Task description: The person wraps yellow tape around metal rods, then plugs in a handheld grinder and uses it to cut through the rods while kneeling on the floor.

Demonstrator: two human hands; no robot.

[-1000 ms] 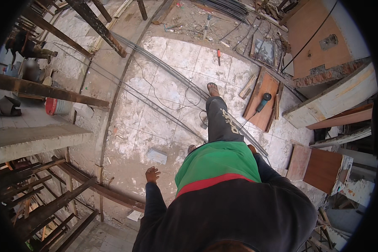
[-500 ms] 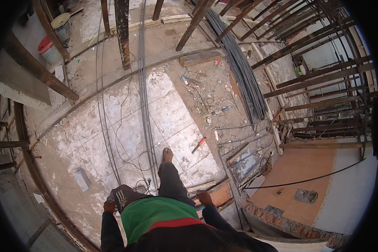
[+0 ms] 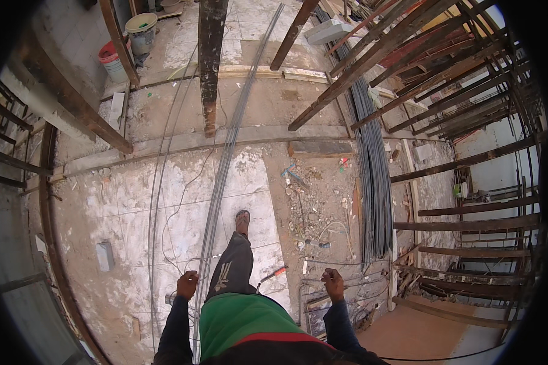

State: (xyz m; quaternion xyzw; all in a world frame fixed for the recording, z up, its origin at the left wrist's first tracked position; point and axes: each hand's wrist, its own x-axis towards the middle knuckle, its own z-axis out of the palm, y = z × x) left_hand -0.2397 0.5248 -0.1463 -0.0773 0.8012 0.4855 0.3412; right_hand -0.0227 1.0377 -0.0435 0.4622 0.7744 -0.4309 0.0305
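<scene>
My left hand [image 3: 187, 285] hangs in front of me at the left of my body, its fingers curled in with nothing seen in them. It is above the long thin steel rods [image 3: 228, 152] that run away over the pale tiled floor [image 3: 182, 225]. At the right, my right hand [image 3: 333, 285] is raised with the fingers loosely closed, also with nothing visible in it. A red-handled tool [image 3: 277, 272] lies on the floor between my leg and that hand. My sandalled foot [image 3: 243, 221] is forward on the tiles.
A thick bundle of steel bars [image 3: 371, 182] lies to the right of a rubble patch [image 3: 313, 207]. Slanting wooden posts [image 3: 210, 67] stand ahead, with more timbers at right. A grey block [image 3: 105, 257] lies at left. Two buckets, one red-rimmed [image 3: 111, 61] and one pale [image 3: 141, 33], stand far left.
I have stepped forward and turned a little; the floor things shift in view. Both hands have come up and forward from beside my body. A different leg is in front.
</scene>
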